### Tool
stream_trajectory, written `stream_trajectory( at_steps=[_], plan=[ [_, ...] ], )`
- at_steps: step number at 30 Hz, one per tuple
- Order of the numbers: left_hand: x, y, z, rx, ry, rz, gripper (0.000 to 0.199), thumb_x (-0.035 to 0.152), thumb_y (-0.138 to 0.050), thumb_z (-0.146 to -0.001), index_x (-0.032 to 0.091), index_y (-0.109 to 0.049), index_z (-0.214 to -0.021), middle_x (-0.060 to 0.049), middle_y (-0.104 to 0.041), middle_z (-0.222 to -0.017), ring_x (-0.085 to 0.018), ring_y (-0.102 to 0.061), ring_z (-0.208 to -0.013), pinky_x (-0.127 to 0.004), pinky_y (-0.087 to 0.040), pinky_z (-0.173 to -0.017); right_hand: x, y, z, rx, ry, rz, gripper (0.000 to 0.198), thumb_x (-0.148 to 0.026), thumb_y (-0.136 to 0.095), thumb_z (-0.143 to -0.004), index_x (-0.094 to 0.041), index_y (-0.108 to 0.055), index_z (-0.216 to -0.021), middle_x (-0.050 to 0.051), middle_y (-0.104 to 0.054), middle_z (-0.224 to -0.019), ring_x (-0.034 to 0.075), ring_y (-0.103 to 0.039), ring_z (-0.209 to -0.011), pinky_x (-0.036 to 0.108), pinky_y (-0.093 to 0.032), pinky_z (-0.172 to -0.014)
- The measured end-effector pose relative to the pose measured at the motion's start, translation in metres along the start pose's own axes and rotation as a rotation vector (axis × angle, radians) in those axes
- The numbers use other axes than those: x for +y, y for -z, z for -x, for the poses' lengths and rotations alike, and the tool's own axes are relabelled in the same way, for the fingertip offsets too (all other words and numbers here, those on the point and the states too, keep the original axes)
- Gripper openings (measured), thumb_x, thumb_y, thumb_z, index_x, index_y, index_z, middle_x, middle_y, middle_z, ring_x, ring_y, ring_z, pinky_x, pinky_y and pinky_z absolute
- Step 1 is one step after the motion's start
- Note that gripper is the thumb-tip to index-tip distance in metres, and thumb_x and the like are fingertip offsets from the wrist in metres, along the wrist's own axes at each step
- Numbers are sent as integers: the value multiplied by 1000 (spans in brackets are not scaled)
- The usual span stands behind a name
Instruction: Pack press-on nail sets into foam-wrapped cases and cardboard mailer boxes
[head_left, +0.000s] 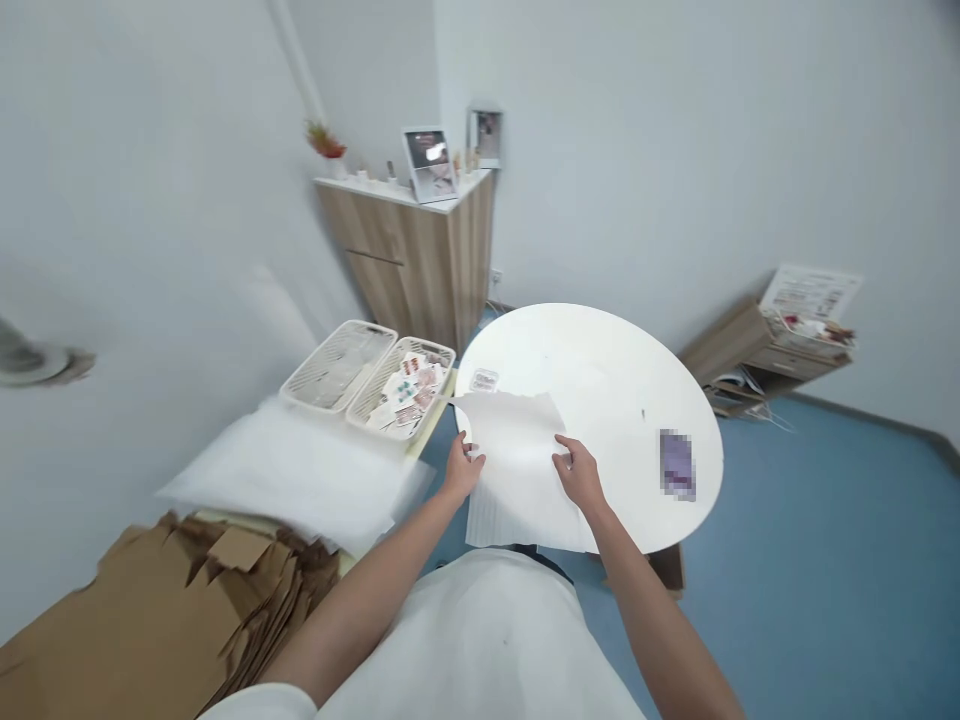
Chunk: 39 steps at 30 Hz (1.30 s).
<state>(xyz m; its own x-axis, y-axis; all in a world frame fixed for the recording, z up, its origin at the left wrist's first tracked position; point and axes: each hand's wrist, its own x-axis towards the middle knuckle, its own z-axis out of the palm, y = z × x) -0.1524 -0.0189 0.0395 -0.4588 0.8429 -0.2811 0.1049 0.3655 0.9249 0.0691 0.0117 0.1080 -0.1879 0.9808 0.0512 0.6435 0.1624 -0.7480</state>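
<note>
- Pale walls (675,170) and a blue floor (802,560) surround a round white table (592,350), which stands in front of the person.
- Left hand (463,466) and right hand (577,472) each pinch the white sheet (517,430) between thumb and fingers, at its left and right sides. If one hand pulled harder, the sheet could probably crease or tear, because it looks thin.
- This sheet is above the near left part of the table, its near end around the table's edge. With a loosened pinch it could slip down to the floor — its ribbed lower part seems light. I cannot tell if it has several layers.
- Just beyond the sheet lies a small packet (484,380); a low sweep of the far edge could push it off the table.
- To the right, a purple object (677,464), blurred by large pixels, rests near the table's right edge. A careless right elbow might knock it down.
- Left of the table, a basket of cards (375,428) stands close to the table's rim, and a white soft pile (277,460) lies nearer. A wide move of the left arm could brush the pile — its layers might then slide.
</note>
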Motion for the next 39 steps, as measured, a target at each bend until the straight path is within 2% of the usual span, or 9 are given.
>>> stream_trajectory(
  at_steps=[6,9,12,19,24,27,29,33,39],
  plan=[
    [24,-80,-13,-175,-8,-133,62,21,-57,-70,19,-31,-127,-9,-52,-106,-11,-54,-72,-24,-45,-64,88,33,5,23,-198,88,40,-28,-45,-74,-17,-48,-113,9,-55,-109,21,-55,-92,36,-45,-80],
    [18,-105,-12,-232,8,-223,66,20,-58,-69,18,-29,-128,-9,-51,-108,-12,-54,-76,-26,-44,-70,119,33,8,5,-257,111,43,-28,-44,-74,-15,-46,-115,10,-53,-109,22,-52,-99,35,-43,-83],
    [8,-118,-10,-263,18,-340,68,15,-59,-65,19,-31,-128,-8,-51,-108,-13,-54,-79,-28,-43,-76,141,29,10,-42,-261,142,53,-27,-43,-75,-16,-36,-126,10,-48,-119,21,-49,-105,34,-41,-87],
    [8,-134,-14,-273,-16,-491,66,13,-55,-66,19,-32,-127,-7,-51,-106,-13,-53,-77,-30,-42,-80,159,24,2,-153,-242,299,63,-24,-47,-74,-16,-26,-133,12,-34,-134,28,-34,-120,39,-34,-92],
    [16,-140,-9,-238,-154,-681,67,16,-53,-70,17,-25,-131,-13,-39,-124,-23,-44,-108,-38,-37,-90,150,25,1,-128,-190,422,65,-24,-46,-76,-18,-20,-135,11,-11,-145,29,-16,-130,44,-26,-97],
    [18,-135,3,-210,-254,-870,63,23,-51,-74,18,-25,-131,-13,-29,-134,-28,-28,-123,-45,-28,-97,146,19,10,-221,-103,432,61,-24,-45,-77,-18,-24,-133,9,-16,-144,26,-14,-131,44,-21,-100],
    [18,-130,13,-273,-313,-975,58,28,-48,-77,20,-28,-130,-12,-27,-138,-29,-22,-126,-46,-22,-99,146,14,16,-262,-90,445,58,-25,-44,-77,-17,-27,-132,10,-20,-143,26,-15,-131,47,-18,-100],
    [15,-121,27,-458,-384,-1095,50,31,-48,-77,24,-38,-126,-9,-27,-140,-29,-16,-129,-47,-12,-102,149,7,22,-231,-129,469,57,-29,-42,-79,-16,-27,-133,12,-22,-142,28,-17,-130,51,-14,-100],
    [13,-122,17,-482,-398,-1102,49,31,-49,-77,25,-39,-125,-10,-24,-141,-30,-12,-131,-48,-8,-102,149,7,16,-184,-197,458,57,-31,-42,-80,-15,-27,-133,13,-22,-142,28,-14,-131,51,-12,-100]
  ],
)
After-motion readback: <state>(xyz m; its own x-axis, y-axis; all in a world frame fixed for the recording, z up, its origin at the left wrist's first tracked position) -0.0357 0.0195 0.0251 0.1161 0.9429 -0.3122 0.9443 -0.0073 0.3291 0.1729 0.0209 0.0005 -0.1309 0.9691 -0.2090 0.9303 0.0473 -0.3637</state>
